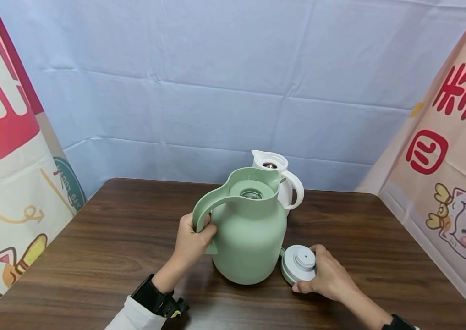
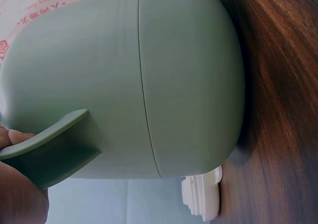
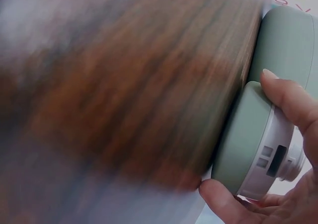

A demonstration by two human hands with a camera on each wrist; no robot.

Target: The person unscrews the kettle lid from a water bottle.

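A pale green thermos jug [image 1: 250, 233] stands upright on the table with its mouth uncovered. My left hand [image 1: 193, 236] grips its handle, and in the left wrist view the thumb and fingers wrap the handle's lower end [image 2: 54, 144]. Just right of the jug lies its lid [image 1: 298, 265], green side down and white underside up. Thumb and fingers of my right hand [image 1: 329, 275] hold this lid by its edge. The right wrist view shows the lid's green rim [image 3: 243, 134] between thumb and fingers, close to the table.
Behind the green jug is a smaller white jug [image 1: 296, 188], also uncovered and partly hidden. A white lid [image 2: 201, 196] lies on the dark wooden table [image 1: 134, 238], seen in the left wrist view. A pale blue cloth [image 1: 195, 91] hangs behind, with printed cloths at both sides.
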